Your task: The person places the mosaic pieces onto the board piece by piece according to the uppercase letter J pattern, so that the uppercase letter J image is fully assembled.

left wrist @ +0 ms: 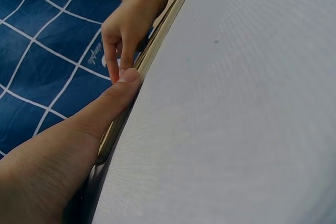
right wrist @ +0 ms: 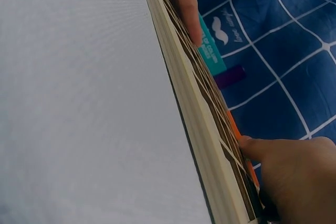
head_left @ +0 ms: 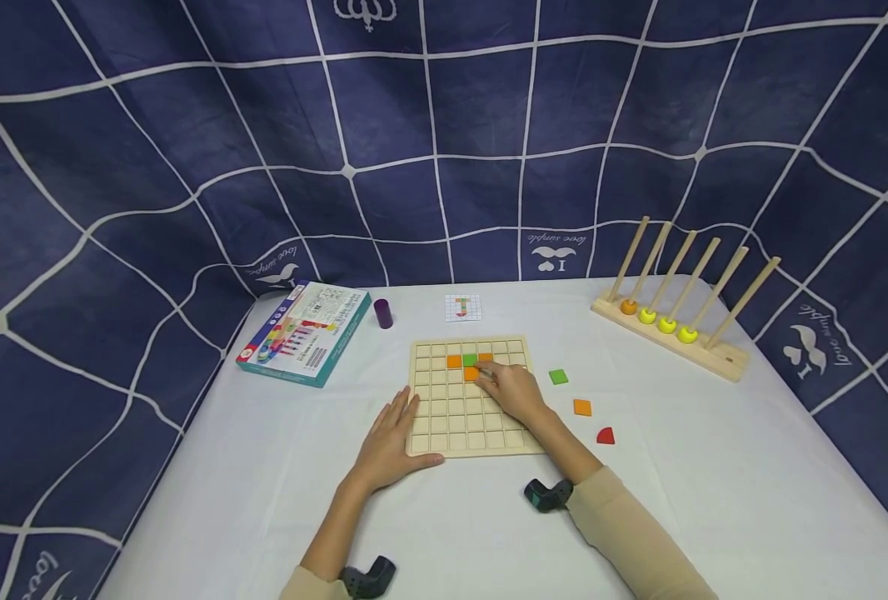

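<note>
A wooden grid board point(head_left: 439, 421) lies on the table. In its upper rows sit an orange square tile point(head_left: 454, 362), a green square tile point(head_left: 470, 360) and another orange tile point(head_left: 486, 357), side by side. Directly below the green one is a further orange tile point(head_left: 471, 375); my right hand point(head_left: 515, 392) pinches it between thumb and forefinger, fingertips at its edges. My left hand point(head_left: 387, 446) rests spread at the board's lower left corner, fingers along the left side and thumb at the front edge. In the left wrist view, the left thumb point(left wrist: 118, 90) lies against the board's rim.
Right of the board lie a green tile point(head_left: 558, 377), an orange tile point(head_left: 582, 407) and a red quarter-round tile point(head_left: 605, 436). Behind it is a pattern card point(head_left: 462, 307). A box point(head_left: 305, 333) and purple cylinder point(head_left: 383, 314) stand left; a wooden peg stand point(head_left: 702, 354) with beads stands right.
</note>
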A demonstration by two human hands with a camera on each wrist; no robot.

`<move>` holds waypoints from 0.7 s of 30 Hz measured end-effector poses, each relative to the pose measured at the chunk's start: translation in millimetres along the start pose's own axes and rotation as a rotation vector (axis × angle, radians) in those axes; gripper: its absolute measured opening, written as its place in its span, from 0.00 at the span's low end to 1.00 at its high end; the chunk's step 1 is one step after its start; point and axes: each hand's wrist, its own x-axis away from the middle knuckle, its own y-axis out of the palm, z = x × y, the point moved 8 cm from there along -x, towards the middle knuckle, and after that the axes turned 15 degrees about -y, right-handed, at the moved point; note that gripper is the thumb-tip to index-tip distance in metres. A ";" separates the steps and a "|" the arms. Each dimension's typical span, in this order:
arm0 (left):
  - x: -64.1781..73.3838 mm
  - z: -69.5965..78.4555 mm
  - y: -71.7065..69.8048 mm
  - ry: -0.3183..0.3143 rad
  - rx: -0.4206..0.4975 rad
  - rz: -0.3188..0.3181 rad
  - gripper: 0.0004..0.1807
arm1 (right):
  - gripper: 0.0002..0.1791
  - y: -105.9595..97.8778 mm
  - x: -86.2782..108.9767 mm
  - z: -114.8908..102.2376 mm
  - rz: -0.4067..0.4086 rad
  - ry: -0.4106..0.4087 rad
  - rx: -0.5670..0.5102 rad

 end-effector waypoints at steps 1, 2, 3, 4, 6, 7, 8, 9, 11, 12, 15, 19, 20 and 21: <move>-0.2 -0.5 0.0 -0.003 -0.003 -0.001 0.63 | 0.17 -0.1 -0.4 -0.4 0.002 -0.004 0.001; -0.5 -1.1 0.0 -0.007 -0.006 -0.003 0.63 | 0.17 0.1 -0.8 -0.6 0.001 -0.006 0.002; -0.7 -1.5 -0.2 -0.009 -0.006 -0.004 0.63 | 0.17 0.1 -1.2 -0.9 0.001 -0.008 0.002; -0.9 -2.0 -0.1 -0.013 -0.009 -0.007 0.63 | 0.18 0.2 -1.5 -0.9 0.002 -0.008 -0.002; -0.8 -2.3 -0.2 -0.016 -0.008 -0.009 0.63 | 0.20 0.3 -1.5 -0.9 0.000 -0.007 -0.010; -0.5 -2.4 0.0 -0.019 -0.009 -0.012 0.63 | 0.21 0.0 -1.2 -0.9 0.000 -0.004 -0.018; -0.1 -1.9 -0.3 -0.014 -0.004 -0.008 0.63 | 0.22 -0.3 -0.8 -0.8 -0.001 -0.001 -0.025; 0.3 -1.2 -0.4 -0.010 0.000 -0.006 0.63 | 0.23 -0.9 -0.1 -0.9 -0.001 0.000 -0.033; 1.3 0.3 -0.6 -0.002 0.006 -0.001 0.62 | 0.25 -2.9 2.5 -1.0 -0.010 0.002 -0.057; 1.7 0.6 -0.4 -0.002 0.006 -0.003 0.62 | 0.26 -4.4 4.3 -0.4 -0.010 0.005 -0.062; 2.1 1.3 0.3 -0.003 0.006 -0.002 0.62 | 0.25 -11.0 11.9 4.4 -0.013 0.027 -0.086; 1.8 0.9 0.0 -0.007 0.008 -0.001 0.62 | 0.24 -26.3 23.9 15.7 -0.013 0.073 -0.138; 1.7 0.9 -0.3 -0.005 0.008 0.001 0.62 | 0.24 -30.9 27.0 19.1 -0.015 0.078 -0.141; 1.3 0.7 -0.4 -0.007 0.009 0.000 0.62 | 0.23 -36.1 30.1 22.7 -0.010 0.086 -0.141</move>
